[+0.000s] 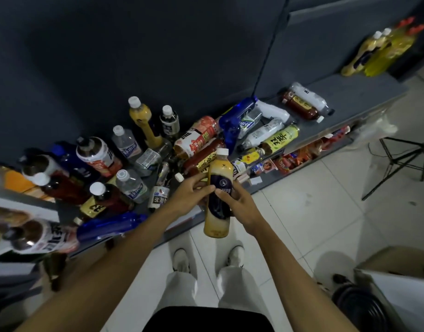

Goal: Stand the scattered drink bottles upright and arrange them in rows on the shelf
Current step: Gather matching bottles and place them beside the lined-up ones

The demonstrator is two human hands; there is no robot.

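A yellow milk-tea bottle (217, 195) with a white cap and dark purple label is held upright over the shelf's front edge (182, 230). The left hand (189, 192) and right hand (235, 200) both curl around its label. Beyond the hands, scattered bottles (201, 137) lie tumbled on the shelf; left of them, several upright bottles (124, 142) stand.
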